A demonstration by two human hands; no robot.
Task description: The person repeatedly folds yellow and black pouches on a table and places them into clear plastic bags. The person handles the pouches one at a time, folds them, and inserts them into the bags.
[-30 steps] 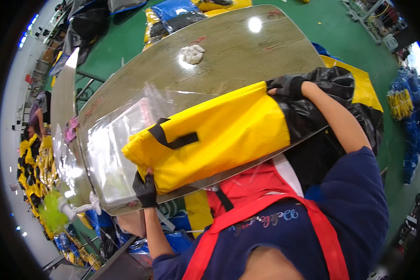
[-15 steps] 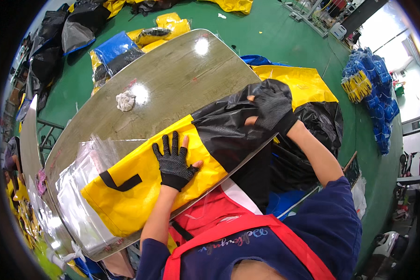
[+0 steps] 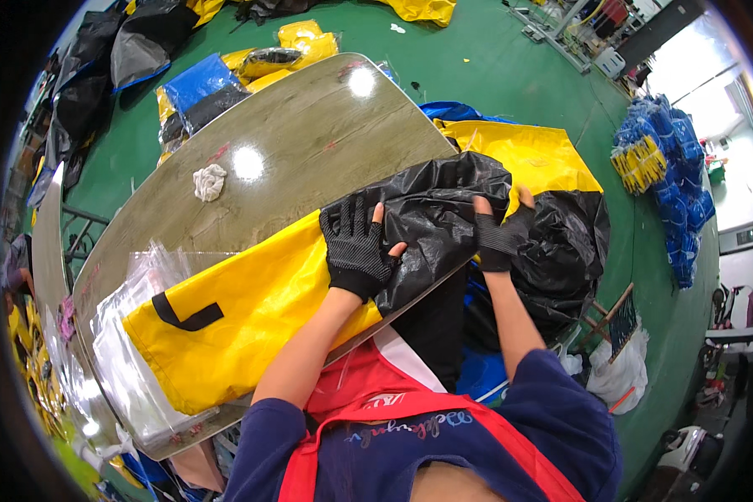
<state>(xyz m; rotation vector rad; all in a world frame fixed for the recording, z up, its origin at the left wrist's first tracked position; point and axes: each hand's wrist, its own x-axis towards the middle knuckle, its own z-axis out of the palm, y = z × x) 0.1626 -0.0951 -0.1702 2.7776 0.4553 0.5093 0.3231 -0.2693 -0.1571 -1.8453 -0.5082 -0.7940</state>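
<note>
Pressing left hand (image 3: 356,247) flat on bag (image 3: 251,309); right hand (image 3: 498,230) gripping bag edge.

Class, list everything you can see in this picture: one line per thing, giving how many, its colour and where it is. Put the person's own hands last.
bag: one, yellow with a black end, lying across the table's near edge
table: one, grey-brown, centre
plastic sleeves: a clear stack, under the bag's left end
rag: one, white, on the table, far left
blue bundle: one pile, blue and yellow, floor at right
floor: green, all around
left hand: black glove, pressed flat on the bag
right hand: black glove, gripping the bag's black end
</note>
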